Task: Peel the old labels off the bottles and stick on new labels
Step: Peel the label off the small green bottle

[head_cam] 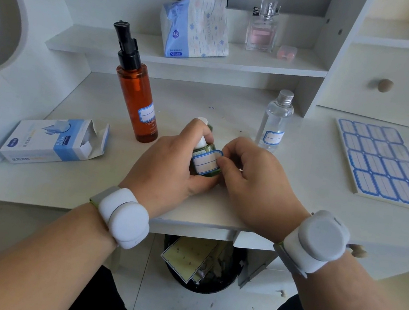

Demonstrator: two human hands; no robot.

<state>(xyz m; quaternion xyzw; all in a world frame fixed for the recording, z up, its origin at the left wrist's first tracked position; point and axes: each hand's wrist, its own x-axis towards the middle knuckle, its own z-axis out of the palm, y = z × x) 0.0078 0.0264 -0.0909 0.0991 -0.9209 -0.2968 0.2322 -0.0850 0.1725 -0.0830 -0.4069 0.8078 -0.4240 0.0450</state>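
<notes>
You sat at a white bench [88,186] with white shelves behind it and a drawer unit with a round wooden knob [385,85] on your right. The floor under the bench was pale tile, and a black bin [216,285] with yellow backing paper inside stood between your knees.

On the bench there were three bottles with a blue-framed label each. The amber pump bottle [136,92] stood upright at the back left, and the clear bottle [276,120] with a silver cap stood at the back right, well apart from it. The third, a small green bottle [212,150], was in your hands near the front edge. One label sheet [386,164] lay flat on the right side, with sixteen blue-framed places in four rows. One open blue and white box [53,141] lay on the left.

On the shelf you had one tissue pack [195,27], one pink perfume bottle [262,29] and one small pink case [287,53].

Your left hand [167,168] gripped the green bottle around its white neck and body. Your right hand [252,177] was close beside it, and its fingertips [223,162] pressed the right edge of the new label [205,162] on the bottle. Each wrist wore one white band device.
</notes>
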